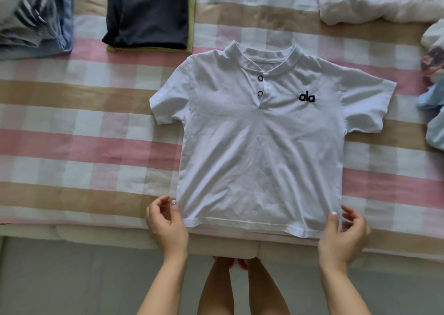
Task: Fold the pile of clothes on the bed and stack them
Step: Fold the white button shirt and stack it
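From the head camera, a white short-sleeved shirt lies flat and face up on the checked bed, collar away from the person, its long axis running straight away from them. The left hand sits at the near-left hem corner, the right hand at the near-right, each with thumb on the cloth and fingers loosely curled, not clearly pinching. Both are equally near. A folded dark stack waits at far left.

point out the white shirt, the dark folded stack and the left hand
white shirt (pixel 259 151): head view, middle of the chest
dark folded stack (pixel 151 12): head view, top dark garment
left hand (pixel 168 226): head view, back of the hand
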### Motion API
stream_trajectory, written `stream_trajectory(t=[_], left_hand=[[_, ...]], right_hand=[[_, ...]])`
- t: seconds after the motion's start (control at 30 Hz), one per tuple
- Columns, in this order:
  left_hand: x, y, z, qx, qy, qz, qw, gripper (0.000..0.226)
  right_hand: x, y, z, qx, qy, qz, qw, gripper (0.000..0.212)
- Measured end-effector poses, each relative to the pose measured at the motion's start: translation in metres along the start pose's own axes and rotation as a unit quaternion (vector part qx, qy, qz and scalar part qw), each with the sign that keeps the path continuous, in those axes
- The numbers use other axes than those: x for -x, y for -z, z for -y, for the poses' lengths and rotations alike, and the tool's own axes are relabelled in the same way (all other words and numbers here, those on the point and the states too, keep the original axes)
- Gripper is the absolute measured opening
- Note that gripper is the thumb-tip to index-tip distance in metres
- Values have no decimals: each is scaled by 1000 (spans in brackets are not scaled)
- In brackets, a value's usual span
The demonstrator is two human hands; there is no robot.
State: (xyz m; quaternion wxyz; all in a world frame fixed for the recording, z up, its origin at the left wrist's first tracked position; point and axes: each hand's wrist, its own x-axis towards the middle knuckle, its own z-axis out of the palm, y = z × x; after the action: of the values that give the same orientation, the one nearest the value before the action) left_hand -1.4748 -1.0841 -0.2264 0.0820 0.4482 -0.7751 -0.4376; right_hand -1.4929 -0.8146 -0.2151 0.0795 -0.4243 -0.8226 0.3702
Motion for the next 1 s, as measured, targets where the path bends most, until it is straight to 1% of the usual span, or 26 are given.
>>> stream_trajectory(t=[0.03, 0.1, 0.17, 0.2, 0.33, 0.4, 0.47, 0.57, 0.63, 0.7, 0.73, 0.83, 0.9, 0.93, 1.0], left_hand=[[-5, 0, -7, 4, -12, 5, 1000, 13], [-15, -4, -23, 21, -22, 14, 999, 14], [-32, -11, -41, 53, -14, 20, 998, 14], [-44, -16, -51, 69, -2, 25, 997, 14], [-107, -43, -86, 113, 63, 36, 991, 20], [-139, -53, -99, 110, 61, 33, 992, 23], [-164, -62, -110, 91, 37, 28, 995, 25], [-191, -74, -121, 89, 34, 29, 995, 31], [-199, -78, -126, 99, 39, 50, 993, 36], [-201, -79, -128, 107, 38, 63, 991, 34], [-201, -78, -130, 118, 30, 55, 991, 31], [-197, -71, -132, 133, -37, -6, 990, 26], [-198, -68, -130, 114, -85, -24, 990, 30], [-199, -68, -128, 101, -91, -15, 991, 31], [-207, -69, -126, 86, -45, 31, 995, 39]], right_hand=[[4, -3, 14, -18, 40, 30, 999, 19], [13, -13, 40, -43, 93, 110, 989, 16], [18, -33, 69, -48, 144, 184, 971, 24], [20, -46, 85, -52, 167, 217, 961, 25], [11, -114, 148, -48, 253, 299, 919, 21], [2, -149, 177, -31, 293, 335, 895, 19], [-7, -180, 198, -3, 319, 360, 877, 17], [-17, -217, 216, 44, 328, 374, 867, 19], [-19, -229, 220, 84, 336, 365, 864, 21], [-19, -235, 220, 120, 341, 352, 863, 21], [-19, -236, 221, 132, 347, 345, 862, 21], [-23, -243, 232, 128, 367, 319, 864, 25], [-31, -253, 249, 133, 398, 286, 861, 33], [-37, -259, 257, 146, 413, 278, 855, 37], [-48, -270, 272, 192, 433, 301, 828, 39]])
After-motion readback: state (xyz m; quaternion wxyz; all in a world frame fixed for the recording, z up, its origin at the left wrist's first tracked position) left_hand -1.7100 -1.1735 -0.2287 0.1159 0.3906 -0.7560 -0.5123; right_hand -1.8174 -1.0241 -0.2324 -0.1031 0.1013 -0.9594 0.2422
